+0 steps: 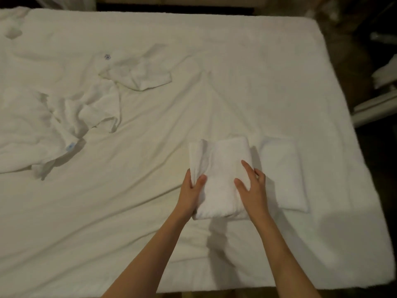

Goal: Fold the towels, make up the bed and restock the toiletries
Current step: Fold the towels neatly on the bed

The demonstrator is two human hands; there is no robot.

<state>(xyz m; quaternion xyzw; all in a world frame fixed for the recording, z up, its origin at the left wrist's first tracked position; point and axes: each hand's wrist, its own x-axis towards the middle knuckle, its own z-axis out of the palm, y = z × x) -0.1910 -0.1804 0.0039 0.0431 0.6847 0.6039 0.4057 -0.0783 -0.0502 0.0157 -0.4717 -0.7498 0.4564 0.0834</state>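
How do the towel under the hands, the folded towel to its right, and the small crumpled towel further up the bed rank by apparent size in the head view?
1-2. towel under the hands and folded towel: too alike to rank.
3. small crumpled towel: farther away, so unsure.

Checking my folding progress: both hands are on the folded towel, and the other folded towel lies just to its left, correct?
Not quite. The head view shows the left hand and right hand on the folded towel, but the other folded towel lies just to its right. The unfolded towels are on the left.

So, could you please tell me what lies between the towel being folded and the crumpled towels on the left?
Only bare, wrinkled bed sheet separates the folded towel from the crumpled towels, in the head view.
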